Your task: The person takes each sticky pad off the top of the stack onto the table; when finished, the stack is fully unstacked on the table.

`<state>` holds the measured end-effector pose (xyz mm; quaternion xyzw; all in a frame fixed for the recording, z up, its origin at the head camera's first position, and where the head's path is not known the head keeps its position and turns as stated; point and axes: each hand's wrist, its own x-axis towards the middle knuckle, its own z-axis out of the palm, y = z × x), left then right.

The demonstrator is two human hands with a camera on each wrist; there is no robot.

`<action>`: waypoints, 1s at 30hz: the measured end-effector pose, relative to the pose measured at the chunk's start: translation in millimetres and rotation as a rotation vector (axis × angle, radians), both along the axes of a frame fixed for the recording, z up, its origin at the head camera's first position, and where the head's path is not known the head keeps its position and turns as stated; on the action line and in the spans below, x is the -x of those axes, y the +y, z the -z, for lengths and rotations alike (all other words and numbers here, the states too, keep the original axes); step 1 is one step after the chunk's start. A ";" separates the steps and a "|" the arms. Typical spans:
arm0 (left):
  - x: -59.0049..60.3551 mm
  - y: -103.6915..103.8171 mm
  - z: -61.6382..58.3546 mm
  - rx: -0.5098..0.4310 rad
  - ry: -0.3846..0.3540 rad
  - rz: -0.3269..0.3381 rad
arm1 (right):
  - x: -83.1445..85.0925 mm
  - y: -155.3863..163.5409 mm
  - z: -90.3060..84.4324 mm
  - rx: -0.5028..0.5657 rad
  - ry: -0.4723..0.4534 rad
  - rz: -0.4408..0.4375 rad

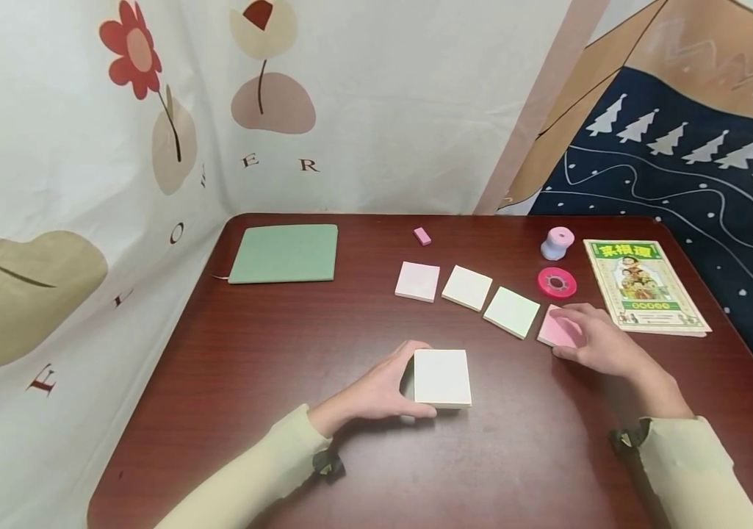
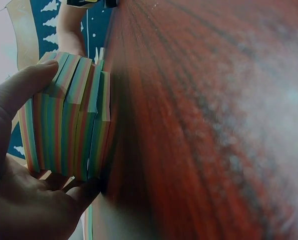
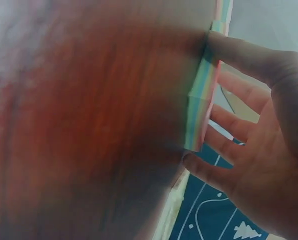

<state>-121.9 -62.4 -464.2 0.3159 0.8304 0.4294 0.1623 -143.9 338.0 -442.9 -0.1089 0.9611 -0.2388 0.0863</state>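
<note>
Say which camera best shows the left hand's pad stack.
Left wrist: the pad stack shows its striped edges up close. The head view shows mainly its pale top; the right wrist doesn't clearly show it.

Wall cloth (image 1: 383, 147): bright
Tabletop (image 1: 310, 323): head-view glare lower centre, blurred in right wrist view
Left hand (image 2: 31, 200): dim in left wrist view

White cloth backdrop (image 1: 402, 154) bears the letters "F L O W E R". The green-and-cream booklet (image 1: 646, 285) is titled "菜根谭"; its smaller print is illegible.
</note>
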 end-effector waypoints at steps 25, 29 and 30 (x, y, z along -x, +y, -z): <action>1.5 0.3 1.0 0.003 0.018 0.014 | -41.3 -141.5 -42.3 0.106 0.253 -0.484; 1.8 0.5 1.9 0.013 0.021 0.016 | -45.7 -154.5 -35.0 0.077 0.226 -0.522; 1.9 0.6 2.0 0.014 0.021 0.016 | -46.4 -156.6 -33.6 0.070 0.221 -0.527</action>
